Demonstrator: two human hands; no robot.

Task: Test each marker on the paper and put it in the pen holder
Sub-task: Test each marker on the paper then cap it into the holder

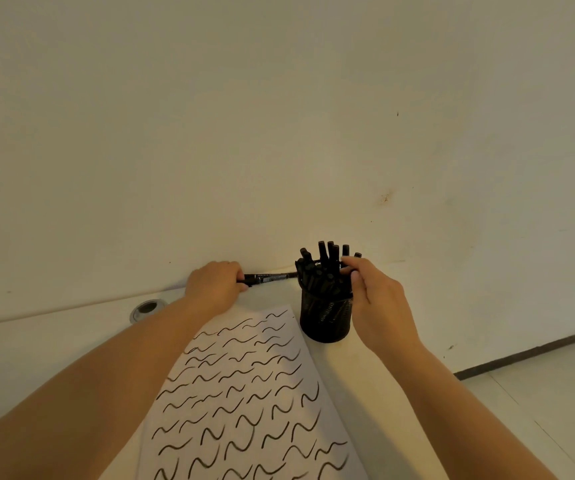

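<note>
Paper near me, both hands at the far table edge.

I see wavy black test strokes on the paper [244, 393]; left hand [215, 284] grips 1 black marker [270, 277], label unreadable; right hand [376, 292] pinches markers in the mesh pen holder [325, 318].

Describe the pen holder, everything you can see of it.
The pen holder is a black, round cup that looks like perforated metal mesh. It stands upright on the white desk, just right of the paper's far corner. It is crowded with black markers sticking out above its rim. The right hand grips its upper right side.
</note>
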